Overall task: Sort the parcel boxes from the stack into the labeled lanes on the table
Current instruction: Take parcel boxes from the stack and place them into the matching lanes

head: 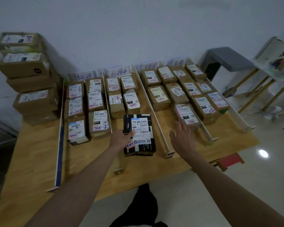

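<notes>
Sorting looks well advanced in the head view, judging by how full the lanes are against what remains of the stack point(27, 77) at ten o'clock on the table point(31, 154), where about six brown boxes are piled. Four lanes run between white dividers point(152, 110), each headed by a handwritten sign point(118, 72) at the wall end. The lane at eleven o'clock holds six brown boxes in two columns. The next, at twelve, holds four brown boxes at its far end, and a black box point(138, 134) with a white shipping label sits at its near end. The left hand point(120, 138) grips that black box by its left edge, thumb curled over the top. The third lane, at one o'clock, holds about five boxes; the fourth, at two o'clock, about six. The right hand point(184, 136) hovers over the third lane's near end, fingers straight and spread, holding nothing. I judge the black box is being set into its lane, with the stack left to sort.
</notes>
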